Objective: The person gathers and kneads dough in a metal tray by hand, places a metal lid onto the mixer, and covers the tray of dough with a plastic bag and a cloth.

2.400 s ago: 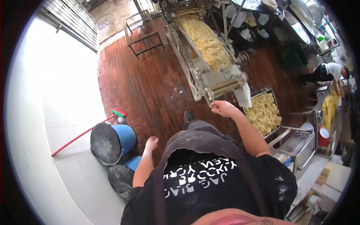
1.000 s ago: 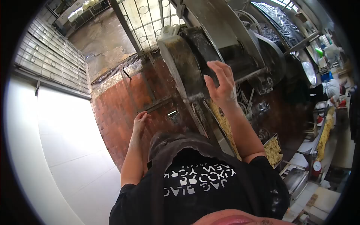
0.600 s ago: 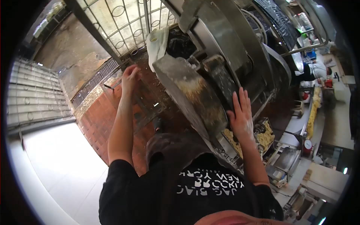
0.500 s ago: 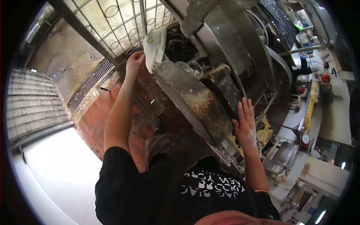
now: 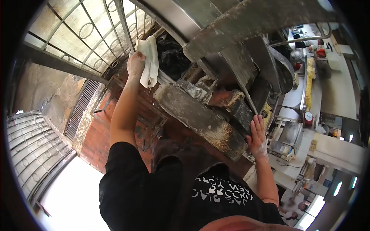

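Note:
At the upper left, my left hand [image 5: 135, 66] is closed with fingers curled at the left edge of a white cloth [image 5: 150, 68]. The cloth hangs down beside a black plastic bag [image 5: 172, 54]; the fingertips are partly hidden. My right hand [image 5: 257, 138] lies flat, fingers straight and together, with white powder on its back. It is against the edge of the machine, by the lower end of a long, worn, flour-dusted metal housing [image 5: 200, 119]. A dark block with a reddish top [image 5: 227, 99] sits behind that housing.
Large metal machine panels [image 5: 246, 57] rise ahead. A barred grille [image 5: 88, 34] stands at the left, above red floor tiles [image 5: 98, 144]. To the right are a long strip of yellow dough [image 5: 309, 82], a round dial [image 5: 308, 116], worktables and a person in white [image 5: 304, 52].
The view has shifted and moved closer to the machine. My left hand has gone higher along the cloth and now overlaps its edge. My right hand stays flat by the machine.

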Motion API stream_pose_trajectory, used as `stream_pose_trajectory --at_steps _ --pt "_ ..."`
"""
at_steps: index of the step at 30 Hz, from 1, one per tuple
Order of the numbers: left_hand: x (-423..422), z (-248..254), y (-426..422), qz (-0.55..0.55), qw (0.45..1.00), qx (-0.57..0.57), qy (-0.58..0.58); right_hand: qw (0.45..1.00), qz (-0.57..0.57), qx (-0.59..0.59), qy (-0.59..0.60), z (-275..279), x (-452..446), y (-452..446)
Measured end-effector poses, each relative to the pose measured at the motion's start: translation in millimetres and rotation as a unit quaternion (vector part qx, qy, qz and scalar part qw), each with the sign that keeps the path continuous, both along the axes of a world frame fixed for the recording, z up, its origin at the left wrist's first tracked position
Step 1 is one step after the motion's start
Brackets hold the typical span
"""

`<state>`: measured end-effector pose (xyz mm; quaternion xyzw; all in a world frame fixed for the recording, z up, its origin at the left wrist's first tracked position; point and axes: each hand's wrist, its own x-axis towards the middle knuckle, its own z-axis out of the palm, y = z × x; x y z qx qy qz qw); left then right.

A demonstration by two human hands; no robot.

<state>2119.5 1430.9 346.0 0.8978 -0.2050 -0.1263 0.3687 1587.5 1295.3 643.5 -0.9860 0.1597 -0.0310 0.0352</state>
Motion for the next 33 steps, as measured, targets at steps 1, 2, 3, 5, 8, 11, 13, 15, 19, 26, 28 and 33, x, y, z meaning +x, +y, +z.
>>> stream_pose_trajectory --at_steps 1,2,3,5,8,11,13,15,19,26,28,33 --pt "0 14 -1 -0.020 1.000 -0.003 0.017 1.000 -0.002 0.001 -0.001 -1 1 0" --pt "4 19 -10 -0.053 0.998 -0.029 0.000 1.000 -0.003 0.002 -0.001 -2 1 0" --pt "14 26 -26 -0.025 0.998 -0.050 -0.016 1.000 -0.004 0.005 0.001 -2 1 1" --pt "45 65 -54 0.007 0.992 -0.124 -0.031 1.000 -0.007 0.005 0.010 -1 -1 1" --pt "73 72 -89 -0.117 0.987 -0.111 0.015 1.000 -0.002 -0.001 0.013 -5 -3 0" --pt "40 12 -126 -0.288 0.956 -0.030 -0.039 1.000 -0.001 -0.006 0.016 -6 -3 0" --pt "-23 28 -119 -0.358 0.910 0.197 -0.071 1.000 0.001 -0.007 0.014 -5 -1 -1" --pt "-48 -18 -124 -0.384 0.886 0.219 -0.139 1.000 -0.005 -0.011 0.023 -6 -3 0" --pt "-58 -70 -148 -0.366 0.921 0.111 -0.066 1.000 0.007 -0.020 0.014 -7 -2 -1" --pt "-39 11 -129 -0.161 0.901 -0.365 0.171 1.000 0.003 -0.020 0.004 -7 -2 -1" --pt "-32 14 -105 -0.119 0.902 -0.381 0.164 1.000 0.001 -0.021 0.005 -5 1 0" --pt "-16 -43 13 -0.037 0.878 -0.406 0.251 1.000 0.011 -0.017 -0.008 1 3 1"
